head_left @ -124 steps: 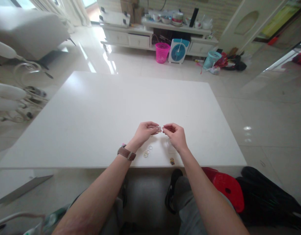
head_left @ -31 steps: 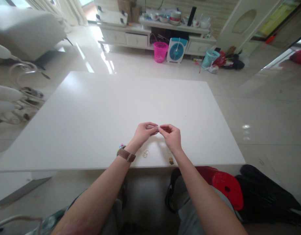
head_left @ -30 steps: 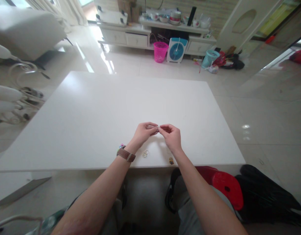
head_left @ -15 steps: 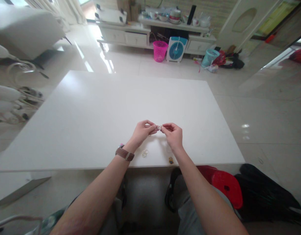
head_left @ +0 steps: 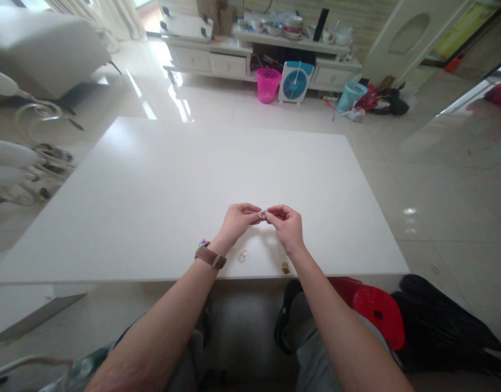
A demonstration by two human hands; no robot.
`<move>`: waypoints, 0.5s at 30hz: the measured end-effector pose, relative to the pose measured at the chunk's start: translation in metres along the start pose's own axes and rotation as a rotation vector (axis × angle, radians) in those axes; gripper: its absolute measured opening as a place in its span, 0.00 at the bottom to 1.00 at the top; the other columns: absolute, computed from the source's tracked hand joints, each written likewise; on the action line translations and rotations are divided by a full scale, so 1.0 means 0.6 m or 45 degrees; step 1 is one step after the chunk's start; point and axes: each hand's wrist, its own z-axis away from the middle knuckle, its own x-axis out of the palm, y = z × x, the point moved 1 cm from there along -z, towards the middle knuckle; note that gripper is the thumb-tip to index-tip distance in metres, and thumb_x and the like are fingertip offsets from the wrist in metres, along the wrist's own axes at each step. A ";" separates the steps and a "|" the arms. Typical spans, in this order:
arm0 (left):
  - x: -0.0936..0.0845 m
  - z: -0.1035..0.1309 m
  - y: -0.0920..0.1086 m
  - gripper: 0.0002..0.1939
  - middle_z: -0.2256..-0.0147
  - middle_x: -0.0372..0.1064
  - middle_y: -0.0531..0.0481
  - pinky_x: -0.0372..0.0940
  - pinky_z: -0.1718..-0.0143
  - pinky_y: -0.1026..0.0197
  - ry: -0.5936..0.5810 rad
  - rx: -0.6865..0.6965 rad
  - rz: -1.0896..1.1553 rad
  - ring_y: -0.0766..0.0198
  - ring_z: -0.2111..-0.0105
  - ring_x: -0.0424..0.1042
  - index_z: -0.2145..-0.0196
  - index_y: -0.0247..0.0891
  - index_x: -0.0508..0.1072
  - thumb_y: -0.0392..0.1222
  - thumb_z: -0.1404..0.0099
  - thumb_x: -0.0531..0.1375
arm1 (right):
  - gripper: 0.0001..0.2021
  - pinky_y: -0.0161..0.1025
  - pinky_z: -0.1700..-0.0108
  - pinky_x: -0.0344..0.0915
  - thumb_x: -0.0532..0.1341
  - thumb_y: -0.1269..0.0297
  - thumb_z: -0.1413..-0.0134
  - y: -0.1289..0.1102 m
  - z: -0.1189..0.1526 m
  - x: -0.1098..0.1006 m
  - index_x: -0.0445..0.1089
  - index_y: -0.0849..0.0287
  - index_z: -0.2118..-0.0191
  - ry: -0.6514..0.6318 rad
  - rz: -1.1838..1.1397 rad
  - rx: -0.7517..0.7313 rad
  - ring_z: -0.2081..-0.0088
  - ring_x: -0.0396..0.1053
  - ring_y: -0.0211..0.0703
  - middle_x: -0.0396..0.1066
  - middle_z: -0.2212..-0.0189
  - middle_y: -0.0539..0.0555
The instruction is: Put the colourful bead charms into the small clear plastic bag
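My left hand [head_left: 240,220] and my right hand [head_left: 288,224] meet just above the white table [head_left: 217,169]. Between their fingertips is a small silvery ring [head_left: 262,214], pinched from both sides; its finer details are too small to make out. A brown watch strap [head_left: 211,256] circles my left wrist. Below the hands, two thin pale metal rings [head_left: 242,255] lie overlapping on the tabletop. Close to the near edge rests a small yellow and blue figure charm [head_left: 285,268], with something clear and faint beside my right wrist.
A red plastic stool [head_left: 376,316] and a black bag-like heap [head_left: 446,321] are at the right below the table. Across the floor stand a pink basket [head_left: 268,87], a blue and white fan [head_left: 296,83] and a low cabinet [head_left: 229,64]. Chairs [head_left: 13,158] are at the left.
My hands have drawn slightly closer together, and the small ring between the fingertips has turned so that its round shape shows more. The things on the table stay put.
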 end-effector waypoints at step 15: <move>0.007 0.001 0.004 0.18 0.65 0.79 0.41 0.70 0.51 0.55 -0.116 -0.040 0.146 0.61 0.63 0.77 0.65 0.32 0.80 0.47 0.50 0.73 | 0.08 0.39 0.62 0.72 0.69 0.60 0.54 0.008 -0.002 -0.010 0.75 0.58 0.69 0.092 0.224 -0.070 0.68 0.75 0.43 0.78 0.71 0.53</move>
